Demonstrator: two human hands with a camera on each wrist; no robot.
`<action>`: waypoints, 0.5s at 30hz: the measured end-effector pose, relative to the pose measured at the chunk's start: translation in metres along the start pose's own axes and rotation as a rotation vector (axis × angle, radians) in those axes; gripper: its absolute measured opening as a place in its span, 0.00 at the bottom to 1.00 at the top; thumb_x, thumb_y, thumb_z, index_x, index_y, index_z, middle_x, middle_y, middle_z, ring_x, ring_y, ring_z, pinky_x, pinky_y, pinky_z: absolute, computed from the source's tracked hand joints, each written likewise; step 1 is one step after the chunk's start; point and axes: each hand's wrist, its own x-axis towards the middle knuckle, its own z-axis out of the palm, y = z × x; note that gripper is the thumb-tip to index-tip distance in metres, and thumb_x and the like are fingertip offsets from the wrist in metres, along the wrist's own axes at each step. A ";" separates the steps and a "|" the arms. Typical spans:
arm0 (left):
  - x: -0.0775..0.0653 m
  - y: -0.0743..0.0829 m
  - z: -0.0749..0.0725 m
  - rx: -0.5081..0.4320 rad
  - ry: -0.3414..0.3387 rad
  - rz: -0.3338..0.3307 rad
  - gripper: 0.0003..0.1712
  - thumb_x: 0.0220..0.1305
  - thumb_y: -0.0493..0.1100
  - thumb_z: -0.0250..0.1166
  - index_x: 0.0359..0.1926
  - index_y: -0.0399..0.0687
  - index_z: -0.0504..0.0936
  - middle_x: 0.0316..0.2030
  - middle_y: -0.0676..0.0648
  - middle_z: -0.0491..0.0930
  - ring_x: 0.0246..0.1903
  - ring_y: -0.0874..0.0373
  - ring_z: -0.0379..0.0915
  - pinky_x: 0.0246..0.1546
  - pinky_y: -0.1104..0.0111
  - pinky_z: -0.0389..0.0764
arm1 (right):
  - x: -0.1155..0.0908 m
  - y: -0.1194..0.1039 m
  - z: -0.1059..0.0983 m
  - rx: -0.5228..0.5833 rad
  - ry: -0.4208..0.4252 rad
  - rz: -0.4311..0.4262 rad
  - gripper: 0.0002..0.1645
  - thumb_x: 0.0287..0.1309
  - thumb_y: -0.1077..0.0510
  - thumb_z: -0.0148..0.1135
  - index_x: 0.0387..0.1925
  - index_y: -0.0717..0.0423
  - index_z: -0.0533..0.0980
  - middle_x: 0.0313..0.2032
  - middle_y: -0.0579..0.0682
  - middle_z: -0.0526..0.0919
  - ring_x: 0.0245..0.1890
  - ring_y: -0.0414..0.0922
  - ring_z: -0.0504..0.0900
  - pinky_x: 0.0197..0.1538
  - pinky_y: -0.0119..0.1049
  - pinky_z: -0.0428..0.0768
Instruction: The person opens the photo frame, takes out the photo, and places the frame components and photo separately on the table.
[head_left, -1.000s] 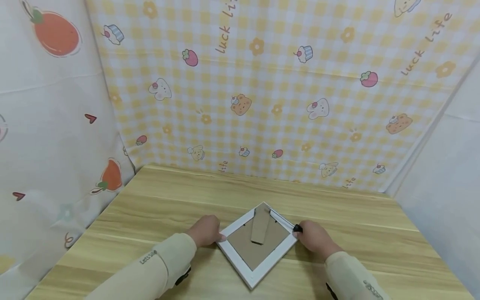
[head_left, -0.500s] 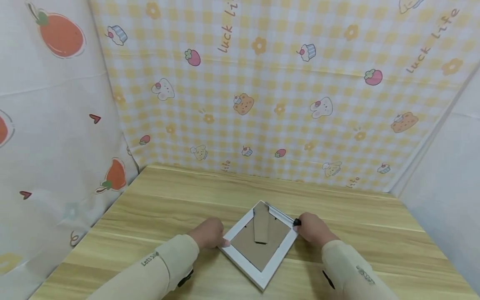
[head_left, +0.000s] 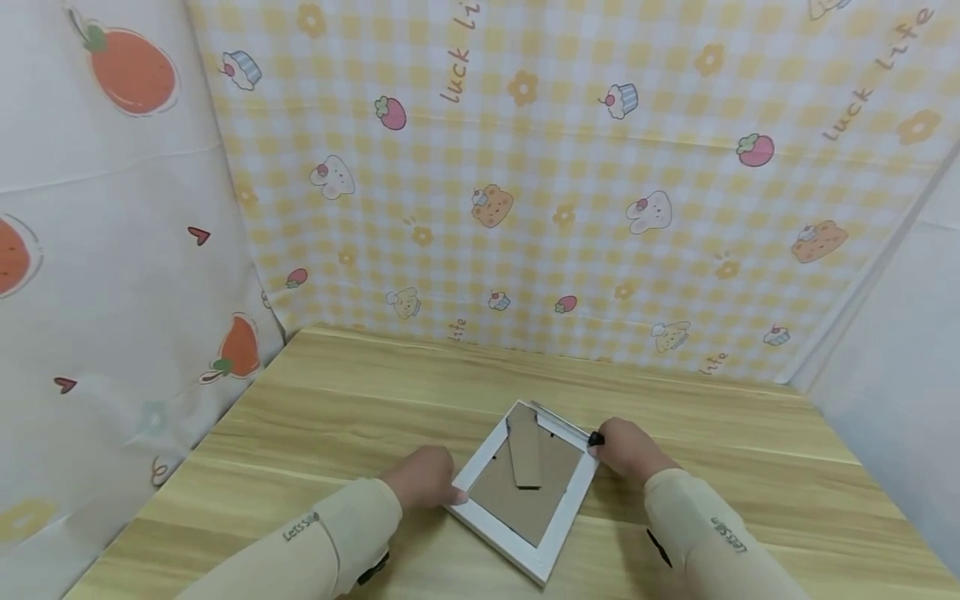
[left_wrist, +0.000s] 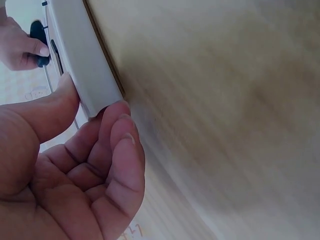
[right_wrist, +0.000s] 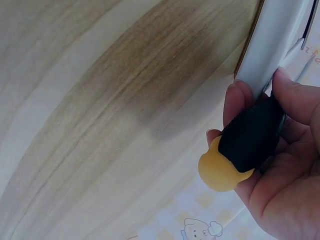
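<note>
A white picture frame [head_left: 501, 535] lies back side up in the head view, one corner toward me. Its brown backing board [head_left: 501, 498] carries a folded cardboard stand [head_left: 527, 457]. My left hand [head_left: 424, 477] pinches the left corner, thumb on top and fingertips beneath, as the left wrist view shows. At the right corner, my right hand [head_left: 632, 450] holds a screwdriver [right_wrist: 252, 134] with a black and yellow handle. Its thumb and a finger also grip the frame's edge there. The metal shaft [head_left: 561, 423] runs along the frame's upper right side.
The wood-grain table [head_left: 360, 392] reaches back to a yellow checked cloth [head_left: 420, 167] hung as a wall. White printed cloth [head_left: 112, 250] borders it on the left, and a plain white sheet [head_left: 892, 350] on the right.
The frame has turned counterclockwise, its near corner swinging right. The left hand has come slightly nearer and the right hand has moved slightly away; both keep their hold. The head view has shifted a little.
</note>
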 end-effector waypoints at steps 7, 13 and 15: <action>-0.005 0.005 -0.001 0.000 -0.022 0.006 0.27 0.53 0.42 0.73 0.11 0.48 0.62 0.11 0.54 0.60 0.14 0.63 0.54 0.16 0.72 0.55 | 0.004 0.001 -0.004 -0.004 0.004 -0.018 0.10 0.57 0.60 0.66 0.26 0.62 0.77 0.23 0.48 0.76 0.25 0.45 0.71 0.37 0.43 0.74; -0.004 0.005 0.001 -0.026 -0.071 -0.020 0.28 0.52 0.44 0.73 0.09 0.46 0.64 0.06 0.55 0.62 0.10 0.63 0.56 0.14 0.73 0.58 | 0.001 0.005 -0.003 0.040 0.018 -0.001 0.10 0.57 0.60 0.65 0.25 0.62 0.77 0.21 0.48 0.73 0.24 0.44 0.70 0.34 0.41 0.72; -0.001 0.003 0.001 -0.017 -0.091 -0.039 0.28 0.54 0.46 0.72 0.08 0.44 0.67 0.05 0.55 0.63 0.09 0.63 0.57 0.15 0.73 0.61 | -0.003 0.006 -0.002 0.067 0.049 0.012 0.11 0.58 0.61 0.64 0.23 0.60 0.75 0.20 0.47 0.72 0.23 0.44 0.69 0.33 0.39 0.71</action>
